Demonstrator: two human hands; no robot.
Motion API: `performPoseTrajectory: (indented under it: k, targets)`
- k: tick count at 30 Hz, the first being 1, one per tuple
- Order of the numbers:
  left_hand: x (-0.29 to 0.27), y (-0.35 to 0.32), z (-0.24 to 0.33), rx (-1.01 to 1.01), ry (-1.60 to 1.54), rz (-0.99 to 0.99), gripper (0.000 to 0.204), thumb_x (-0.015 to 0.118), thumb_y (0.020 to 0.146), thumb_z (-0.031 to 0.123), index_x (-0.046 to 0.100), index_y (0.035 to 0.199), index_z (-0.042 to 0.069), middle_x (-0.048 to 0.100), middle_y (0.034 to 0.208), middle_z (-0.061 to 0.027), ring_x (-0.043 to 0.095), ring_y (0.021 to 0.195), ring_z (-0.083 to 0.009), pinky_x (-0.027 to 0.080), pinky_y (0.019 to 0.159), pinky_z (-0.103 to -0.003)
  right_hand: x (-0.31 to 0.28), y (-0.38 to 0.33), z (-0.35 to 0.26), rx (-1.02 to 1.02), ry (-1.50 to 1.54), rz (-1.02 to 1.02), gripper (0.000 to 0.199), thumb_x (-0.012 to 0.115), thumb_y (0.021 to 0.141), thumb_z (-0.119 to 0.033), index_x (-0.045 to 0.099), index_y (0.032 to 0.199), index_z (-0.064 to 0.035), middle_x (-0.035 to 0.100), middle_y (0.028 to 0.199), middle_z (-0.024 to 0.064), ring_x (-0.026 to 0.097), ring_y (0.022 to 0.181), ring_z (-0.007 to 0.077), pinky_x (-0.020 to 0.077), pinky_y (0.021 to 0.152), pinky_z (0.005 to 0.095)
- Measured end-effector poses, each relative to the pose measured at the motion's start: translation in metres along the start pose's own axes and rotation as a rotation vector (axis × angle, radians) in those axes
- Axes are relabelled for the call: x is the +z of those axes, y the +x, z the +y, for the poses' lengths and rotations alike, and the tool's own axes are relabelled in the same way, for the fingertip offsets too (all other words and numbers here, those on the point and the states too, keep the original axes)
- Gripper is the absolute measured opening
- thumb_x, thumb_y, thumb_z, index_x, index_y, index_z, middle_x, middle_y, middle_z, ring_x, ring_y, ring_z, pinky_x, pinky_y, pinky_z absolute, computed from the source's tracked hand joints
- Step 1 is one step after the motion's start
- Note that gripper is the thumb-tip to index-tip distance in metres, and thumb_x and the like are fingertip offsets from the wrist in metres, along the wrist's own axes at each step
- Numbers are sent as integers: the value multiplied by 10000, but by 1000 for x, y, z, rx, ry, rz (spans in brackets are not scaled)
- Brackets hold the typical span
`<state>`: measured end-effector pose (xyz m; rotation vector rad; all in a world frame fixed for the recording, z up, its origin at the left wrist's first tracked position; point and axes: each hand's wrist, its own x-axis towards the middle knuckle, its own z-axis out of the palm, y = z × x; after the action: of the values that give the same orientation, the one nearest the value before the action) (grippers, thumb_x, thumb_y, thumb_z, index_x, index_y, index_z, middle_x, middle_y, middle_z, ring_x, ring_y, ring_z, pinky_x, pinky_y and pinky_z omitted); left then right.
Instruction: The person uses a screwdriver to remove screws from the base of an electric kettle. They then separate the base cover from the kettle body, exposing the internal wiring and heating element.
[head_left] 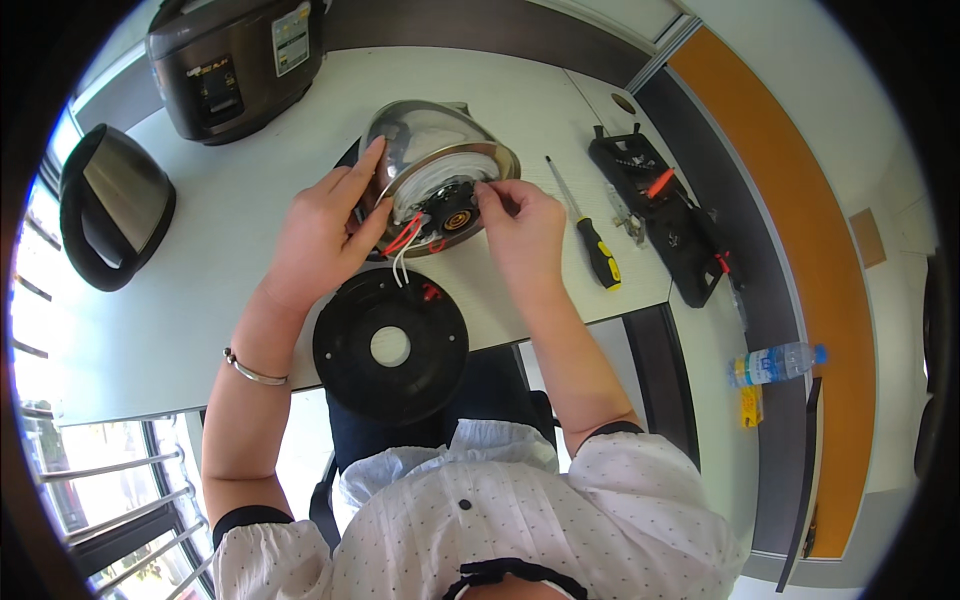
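Kettle body (432, 140), stainless steel, lies tipped on its side on the white table (200, 300), its open underside turned toward the person; heating plate, central connector and red and white wires (405, 245) are exposed. Largest other items: a dark rice cooker (235, 60) at the far left corner and a second kettle (115, 205) lying at the left edge, both well apart from the work. A round black base cover (390, 345) sits at the near table edge, just below the wires, with a small red part on its rim.

Left hand (325, 230) is spread over the steel wall, fingers up along the rim, thumb near the wires, steadying the shell. Right hand (520, 225) has its fingertips drawn together in a pinch at the right rim of the underside; what sits between them is too small to tell.

Judgement: the left hand's brace should stay firm so the round shell cannot roll, and the wires should be kept out of the pinch.

Black tool tray (665, 215) far right; yellow-and-black screwdriver (590, 235) just beside the right hand, untouched.
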<state>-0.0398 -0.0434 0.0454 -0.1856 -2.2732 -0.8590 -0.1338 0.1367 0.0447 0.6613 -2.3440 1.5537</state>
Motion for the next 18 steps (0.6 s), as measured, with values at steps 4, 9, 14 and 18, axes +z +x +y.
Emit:
performPoseTrajectory:
  k: [4,9,14,18]
  targets:
    - [1,-1,-3,5,4,4,501,621,807,69,495,1286,-8,551,735,-100,518,512,-185,439,496,-283,3,-2,-2,71,111,30,174,661,799,-110,661,789,64,641,639,154,606,550,193,475,563,305]
    - [0,0,-3,10,17,-4,505,616,808,56,492,1293,-6,541,729,-99,508,523,-174,436,496,-280,6,-2,7,-12,99,36,124,654,779,-83,651,741,35,624,636,155,598,543,242,472,551,328]
    - [-2,1,-2,47,52,-8,500,603,813,24,486,1298,-12,548,753,-107,505,553,-160,433,502,-277,0,4,20,-458,-46,35,38,635,691,-27,608,715,-15,597,663,148,591,601,333,479,547,401]
    - [2,1,1,35,32,-19,495,584,824,-1,474,1307,-16,554,772,-112,505,572,-158,428,518,-276,-11,14,27,-783,-215,-49,112,644,662,-46,535,687,-47,532,647,106,564,587,304,462,500,398]
